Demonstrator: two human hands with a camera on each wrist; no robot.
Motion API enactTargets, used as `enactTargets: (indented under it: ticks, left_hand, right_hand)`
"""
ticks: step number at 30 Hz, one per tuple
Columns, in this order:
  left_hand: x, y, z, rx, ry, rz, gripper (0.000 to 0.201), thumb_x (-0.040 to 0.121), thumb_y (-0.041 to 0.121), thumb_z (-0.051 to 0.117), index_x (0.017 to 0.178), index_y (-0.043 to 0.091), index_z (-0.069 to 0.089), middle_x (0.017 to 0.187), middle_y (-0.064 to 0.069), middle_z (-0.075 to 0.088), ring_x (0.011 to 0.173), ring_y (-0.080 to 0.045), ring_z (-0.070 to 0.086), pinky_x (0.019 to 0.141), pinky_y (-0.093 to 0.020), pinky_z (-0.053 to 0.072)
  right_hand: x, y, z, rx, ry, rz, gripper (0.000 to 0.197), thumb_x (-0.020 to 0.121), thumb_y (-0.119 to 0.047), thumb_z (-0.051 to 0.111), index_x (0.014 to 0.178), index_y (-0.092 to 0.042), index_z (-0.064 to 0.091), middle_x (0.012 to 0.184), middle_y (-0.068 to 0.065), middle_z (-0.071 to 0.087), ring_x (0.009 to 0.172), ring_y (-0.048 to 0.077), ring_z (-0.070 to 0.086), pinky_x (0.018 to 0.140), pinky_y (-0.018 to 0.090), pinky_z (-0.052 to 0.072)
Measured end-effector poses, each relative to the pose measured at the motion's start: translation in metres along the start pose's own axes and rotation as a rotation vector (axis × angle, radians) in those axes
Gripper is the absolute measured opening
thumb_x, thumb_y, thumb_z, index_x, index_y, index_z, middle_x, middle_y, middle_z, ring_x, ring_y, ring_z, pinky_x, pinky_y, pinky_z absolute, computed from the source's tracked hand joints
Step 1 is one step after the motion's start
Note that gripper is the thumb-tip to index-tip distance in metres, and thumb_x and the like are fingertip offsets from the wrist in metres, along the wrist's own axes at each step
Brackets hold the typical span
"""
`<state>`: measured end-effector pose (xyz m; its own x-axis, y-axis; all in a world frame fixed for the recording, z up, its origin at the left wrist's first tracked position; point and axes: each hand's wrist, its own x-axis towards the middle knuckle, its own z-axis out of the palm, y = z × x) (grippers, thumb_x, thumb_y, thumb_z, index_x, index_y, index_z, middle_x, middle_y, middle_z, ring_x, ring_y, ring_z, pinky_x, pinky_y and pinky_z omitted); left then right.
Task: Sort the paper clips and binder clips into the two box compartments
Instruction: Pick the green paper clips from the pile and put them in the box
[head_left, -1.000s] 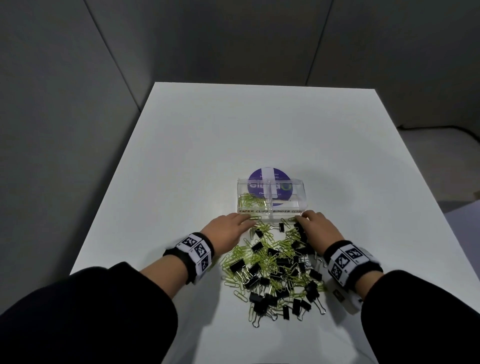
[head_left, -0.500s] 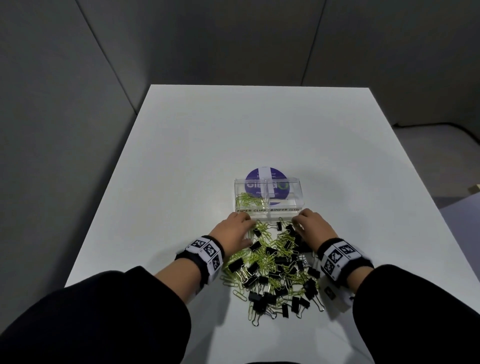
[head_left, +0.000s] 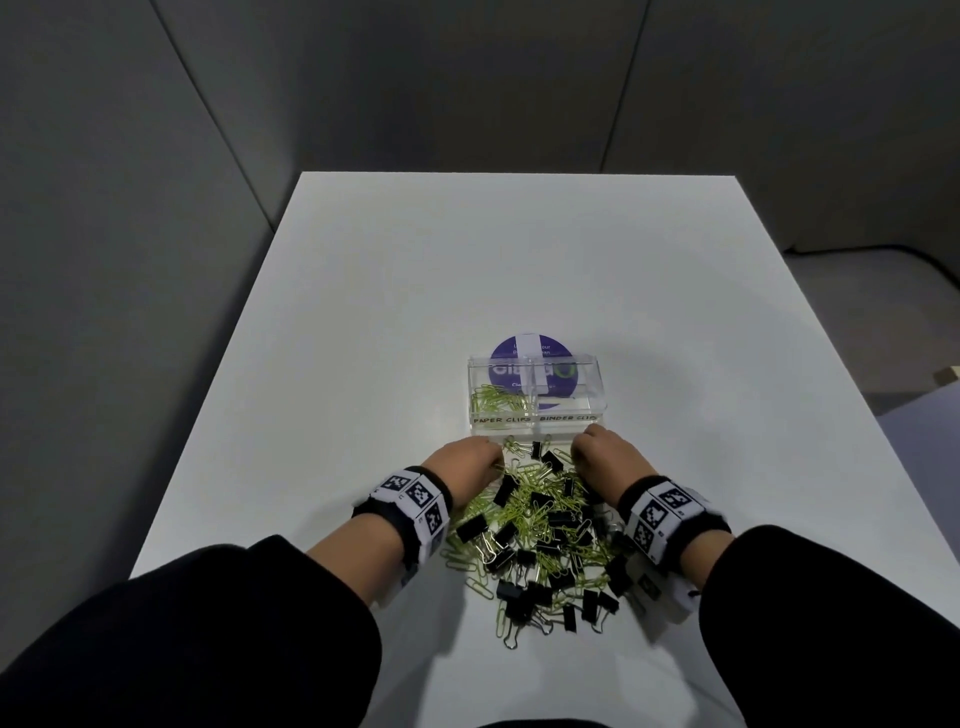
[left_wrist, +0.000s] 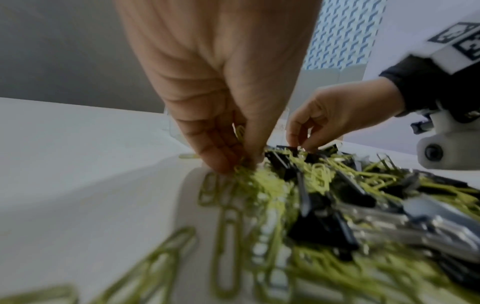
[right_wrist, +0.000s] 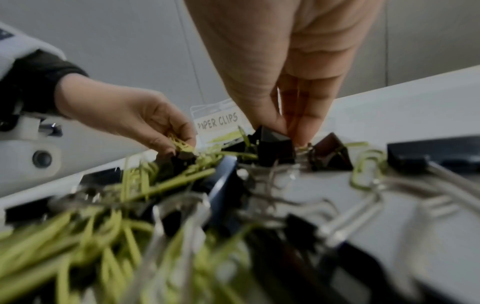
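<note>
A clear two-compartment box stands beyond a mixed pile of green paper clips and black binder clips. Its left compartment, labelled PAPER CLIPS, holds several green paper clips. The right one, labelled BINDER CLIPS, shows no clips. My left hand is at the pile's far left corner, where its fingertips pinch a few green paper clips. My right hand is at the far right corner, and its thumb and fingers pinch a black binder clip.
All of this lies on a white table with grey walls behind and to the left. A purple round sticker shows behind the box. Loose clips reach toward the table's near edge between my forearms.
Both hands have drawn back a little from the box front, and their fingers have curled down into the far end of the pile. The head view has shifted slightly.
</note>
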<state>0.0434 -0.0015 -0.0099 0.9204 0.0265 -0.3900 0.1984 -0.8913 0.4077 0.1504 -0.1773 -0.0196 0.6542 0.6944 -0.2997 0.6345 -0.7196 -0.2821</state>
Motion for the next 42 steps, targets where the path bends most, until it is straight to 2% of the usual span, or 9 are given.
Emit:
enactTargets:
  ticks: [4, 9, 13, 17, 20, 25, 32, 38, 42]
  left_hand:
    - [-0.009, -0.007, -0.014, -0.121, 0.009, -0.069, 0.024, 0.096, 0.015, 0.04, 0.109, 0.006, 0.058, 0.106, -0.01, 0.062, 0.094, -0.024, 0.059, 0.084, -0.031, 0.047]
    - [-0.021, -0.025, -0.02, -0.235, -0.009, -0.145, 0.018, 0.097, 0.016, 0.034, 0.094, 0.007, 0.05, 0.09, -0.007, 0.054, 0.082, -0.02, 0.047, 0.072, -0.03, 0.041]
    - [-0.033, -0.036, -0.015, -0.273, -0.073, -0.171, 0.013, 0.095, 0.019, 0.041, 0.086, 0.01, 0.041, 0.079, -0.002, 0.046, 0.077, -0.02, 0.042, 0.06, -0.027, 0.031]
    - [-0.043, -0.041, -0.007, -0.283, -0.024, -0.175, 0.033, 0.096, 0.041, 0.04, 0.076, 0.014, 0.042, 0.07, 0.002, 0.045, 0.062, -0.012, 0.039, 0.059, -0.026, 0.031]
    - [-0.046, -0.046, -0.005, -0.301, 0.049, -0.201, 0.039, 0.098, 0.037, 0.036, 0.064, 0.018, 0.037, 0.064, 0.003, 0.042, 0.059, -0.012, 0.039, 0.056, -0.024, 0.03]
    - [-0.054, -0.054, -0.006, -0.308, 0.063, -0.199, 0.035, 0.1, 0.027, 0.033, 0.067, 0.02, 0.042, 0.066, 0.006, 0.046, 0.062, -0.011, 0.041, 0.057, -0.017, 0.031]
    - [-0.06, -0.063, -0.002, -0.386, 0.055, -0.258, 0.028, 0.1, 0.014, 0.031, 0.105, 0.019, 0.058, 0.07, 0.008, 0.05, 0.057, -0.003, 0.045, 0.053, -0.012, 0.034]
    - [-0.064, -0.065, -0.006, -0.323, 0.044, -0.264, 0.029, 0.098, 0.033, 0.037, 0.071, 0.021, 0.041, 0.073, 0.003, 0.048, 0.071, -0.017, 0.044, 0.061, -0.025, 0.032]
    - [-0.071, -0.073, -0.006, -0.296, 0.024, -0.292, 0.032, 0.099, 0.029, 0.037, 0.072, 0.015, 0.047, 0.08, -0.001, 0.055, 0.078, -0.018, 0.049, 0.062, -0.023, 0.035]
  right_hand:
    - [-0.002, 0.006, -0.007, 0.101, -0.009, 0.022, 0.021, 0.092, -0.008, 0.046, 0.102, -0.003, 0.063, 0.11, 0.012, 0.058, 0.1, 0.027, 0.056, 0.082, 0.023, 0.039]
    - [-0.007, 0.006, -0.001, 0.065, 0.024, -0.037, 0.028, 0.096, -0.021, 0.044, 0.12, -0.012, 0.057, 0.11, 0.013, 0.058, 0.099, 0.029, 0.055, 0.082, 0.034, 0.047]
    - [-0.007, -0.001, -0.002, 0.055, 0.073, 0.09, 0.029, 0.096, -0.021, 0.043, 0.119, -0.011, 0.055, 0.115, 0.014, 0.053, 0.107, 0.03, 0.049, 0.088, 0.037, 0.046]
    - [-0.003, -0.015, -0.004, 0.059, -0.008, 0.09, 0.025, 0.094, -0.024, 0.048, 0.111, -0.01, 0.058, 0.117, 0.012, 0.051, 0.11, 0.027, 0.048, 0.094, 0.035, 0.043]
    - [-0.002, -0.023, -0.003, 0.054, -0.051, 0.06, 0.027, 0.092, -0.02, 0.052, 0.117, -0.01, 0.056, 0.123, 0.012, 0.05, 0.115, 0.028, 0.047, 0.097, 0.035, 0.042]
    - [-0.005, -0.026, 0.001, 0.026, -0.098, 0.039, 0.025, 0.092, -0.012, 0.05, 0.116, -0.006, 0.052, 0.12, 0.014, 0.051, 0.107, 0.03, 0.052, 0.091, 0.035, 0.046]
    - [-0.005, -0.023, -0.006, 0.095, -0.142, 0.02, 0.017, 0.092, -0.007, 0.045, 0.104, -0.005, 0.057, 0.113, 0.012, 0.059, 0.098, 0.026, 0.057, 0.085, 0.03, 0.045]
    - [-0.008, -0.027, -0.019, 0.113, -0.109, 0.022, 0.022, 0.093, -0.015, 0.046, 0.111, -0.009, 0.057, 0.112, 0.007, 0.053, 0.099, 0.023, 0.055, 0.089, 0.032, 0.048]
    - [-0.007, -0.044, -0.024, 0.165, -0.1, 0.016, 0.015, 0.093, -0.006, 0.038, 0.083, -0.01, 0.049, 0.091, 0.006, 0.05, 0.081, 0.02, 0.048, 0.071, 0.023, 0.038]
